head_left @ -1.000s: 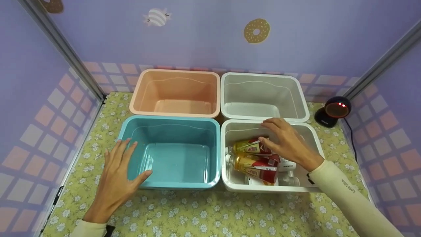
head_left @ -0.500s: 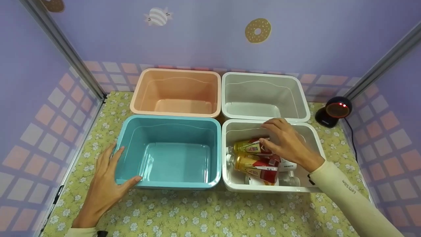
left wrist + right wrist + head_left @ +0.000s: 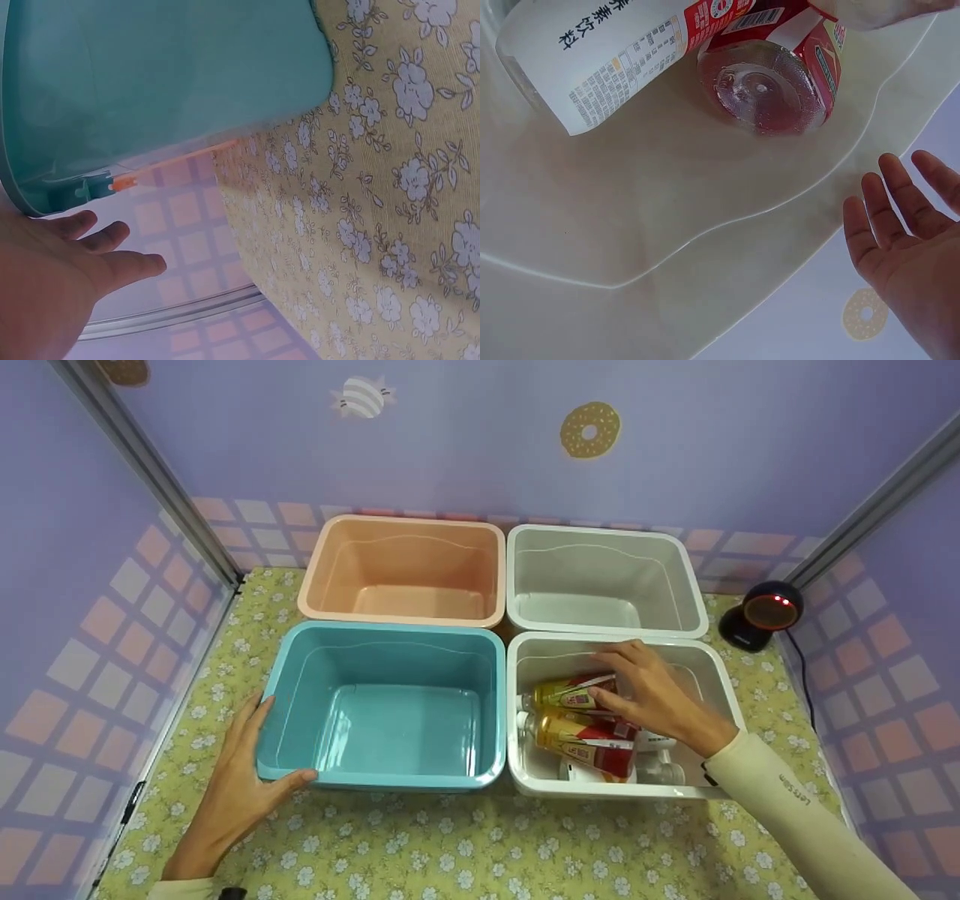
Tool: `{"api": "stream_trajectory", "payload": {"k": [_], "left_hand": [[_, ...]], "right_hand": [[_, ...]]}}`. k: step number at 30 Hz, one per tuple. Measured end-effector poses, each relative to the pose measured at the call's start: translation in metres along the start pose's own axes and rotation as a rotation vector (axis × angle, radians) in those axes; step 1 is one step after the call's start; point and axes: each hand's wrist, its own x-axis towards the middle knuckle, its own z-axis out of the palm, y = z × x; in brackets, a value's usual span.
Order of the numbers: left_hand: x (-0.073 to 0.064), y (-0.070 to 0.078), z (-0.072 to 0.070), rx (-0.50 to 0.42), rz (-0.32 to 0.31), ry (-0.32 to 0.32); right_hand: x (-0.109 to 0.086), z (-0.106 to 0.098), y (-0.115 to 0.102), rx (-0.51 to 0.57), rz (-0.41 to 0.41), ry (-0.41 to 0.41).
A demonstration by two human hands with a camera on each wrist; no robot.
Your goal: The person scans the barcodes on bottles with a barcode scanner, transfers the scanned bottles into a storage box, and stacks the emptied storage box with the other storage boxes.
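My left hand [image 3: 236, 787] lies along the front left corner of a blue bin [image 3: 390, 781], thumb at the rim. In the left wrist view its extended fingers [image 3: 135, 266] are outside the bin's wall. Over the front white bin [image 3: 622, 790] hovers my right hand [image 3: 660, 701], fingers spread and holding nothing. Below it lie two bottles with red labels, a yellow-green one [image 3: 559, 697] and an amber one [image 3: 574, 733]. Beside them are white-labelled items and a clear bottle [image 3: 664, 773], partly hidden. The right wrist view shows a white-labelled drink bottle [image 3: 600, 64] and a red-labelled bottle's base [image 3: 765, 90].
An orange bin [image 3: 401, 622] and a second white bin [image 3: 607, 628] stand behind, against the purple wall. A black scanner [image 3: 757, 616] with red lights is at the right. Flowered cloth [image 3: 450, 840] covers the table.
My left hand has shifted left and down, from above the blue bin's side to its outer front corner. My right hand has dipped slightly over the bottles.
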Motion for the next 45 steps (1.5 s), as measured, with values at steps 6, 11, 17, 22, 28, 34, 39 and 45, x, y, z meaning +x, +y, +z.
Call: {"api": "stream_trajectory", "payload": {"k": [6,11,17,22,28,34,39,45], "left_hand": [[0.002,-0.001,-0.004,-0.01,-0.055,-0.057],[0.001,-0.003,-0.005,-0.048,-0.107,-0.082],[-0.001,-0.005,-0.004,-0.083,-0.129,-0.082],[-0.003,-0.005,-0.004,-0.089,-0.128,-0.075],[-0.002,-0.004,-0.003,-0.092,-0.148,-0.086],[-0.001,-0.002,-0.004,-0.087,-0.15,-0.093],[-0.002,-0.002,-0.003,-0.063,-0.141,-0.08],[-0.002,-0.002,-0.004,-0.056,-0.147,-0.085]], "right_hand": [[-0.002,0.001,-0.001,-0.016,-0.011,-0.009],[-0.003,0.004,-0.002,-0.022,-0.014,-0.032],[-0.002,0.009,-0.005,-0.041,0.008,-0.082],[0.001,0.01,-0.008,-0.071,0.004,-0.125],[0.002,0.01,-0.011,-0.105,-0.018,-0.182],[0.002,0.011,-0.016,-0.12,-0.053,-0.224],[0.004,0.013,-0.021,-0.083,-0.09,-0.277],[0.006,0.017,-0.024,-0.048,-0.151,-0.31]]}}
